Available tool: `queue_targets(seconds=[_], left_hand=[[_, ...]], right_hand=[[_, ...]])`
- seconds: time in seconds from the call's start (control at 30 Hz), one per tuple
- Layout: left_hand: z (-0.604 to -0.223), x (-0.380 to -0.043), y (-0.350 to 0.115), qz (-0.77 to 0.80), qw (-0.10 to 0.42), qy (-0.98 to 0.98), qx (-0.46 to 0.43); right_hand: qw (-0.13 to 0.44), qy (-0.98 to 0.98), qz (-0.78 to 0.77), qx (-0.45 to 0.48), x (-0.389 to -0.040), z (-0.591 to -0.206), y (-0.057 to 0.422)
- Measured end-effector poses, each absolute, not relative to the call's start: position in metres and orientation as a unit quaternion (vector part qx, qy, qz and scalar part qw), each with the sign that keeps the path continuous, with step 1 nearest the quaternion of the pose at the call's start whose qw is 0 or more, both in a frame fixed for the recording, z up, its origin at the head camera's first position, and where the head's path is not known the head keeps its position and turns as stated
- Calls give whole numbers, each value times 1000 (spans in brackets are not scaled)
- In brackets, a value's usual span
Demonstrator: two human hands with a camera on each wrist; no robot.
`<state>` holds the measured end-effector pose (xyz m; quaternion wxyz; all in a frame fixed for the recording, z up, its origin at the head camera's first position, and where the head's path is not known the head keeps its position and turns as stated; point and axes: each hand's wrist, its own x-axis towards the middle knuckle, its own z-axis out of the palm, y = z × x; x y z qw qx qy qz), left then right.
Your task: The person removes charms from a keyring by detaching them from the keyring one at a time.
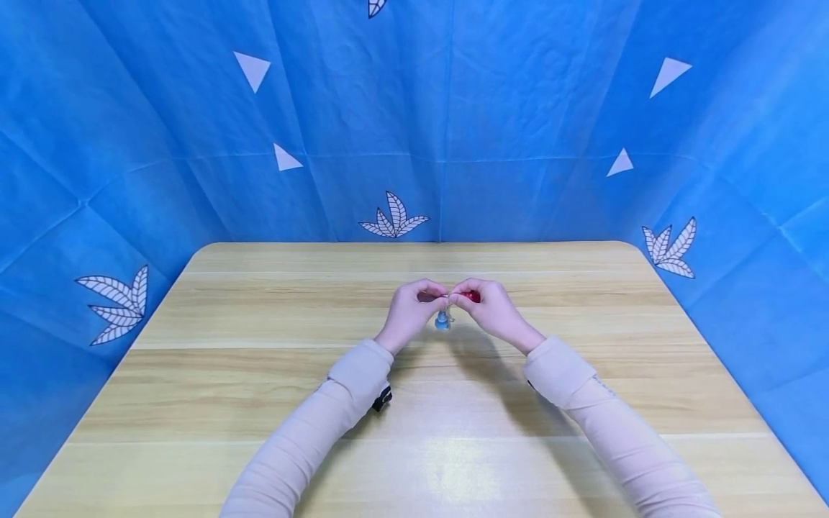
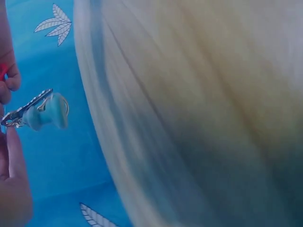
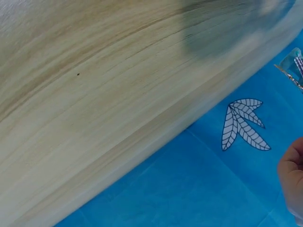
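My left hand (image 1: 408, 308) and right hand (image 1: 492, 311) meet fingertip to fingertip above the middle of the table. From between them hangs a keychain with a light blue charm (image 1: 442, 321). In the left wrist view the charm (image 2: 57, 111) is spool-like, beside a silver chain (image 2: 35, 102) and a ring. Thumb and fingers of the left hand pinch the keychain's metal end. The right hand pinches a small red piece (image 1: 473, 296), mostly covered by its fingers; its kind cannot be made out. The right wrist view catches only part of the right hand (image 3: 294, 177) and the keychain (image 3: 292, 66).
Below the hands lies a light wood-grain table (image 1: 246, 403) with rounded far corners. A blue cloth (image 1: 492, 108) printed with white leaves and triangles surrounds its back and sides. Both forearms wear pale sleeves (image 1: 311, 432).
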<state>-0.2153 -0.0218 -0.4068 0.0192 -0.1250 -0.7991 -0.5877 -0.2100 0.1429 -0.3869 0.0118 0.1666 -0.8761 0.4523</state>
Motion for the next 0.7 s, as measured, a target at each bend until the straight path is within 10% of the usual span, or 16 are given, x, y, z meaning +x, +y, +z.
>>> queue_targets(seconds=[0.7], left_hand=[[-405, -217, -24, -564, 55, -815, -126]], right_hand=[[-10, -868, 472, 153, -213, -388, 144]])
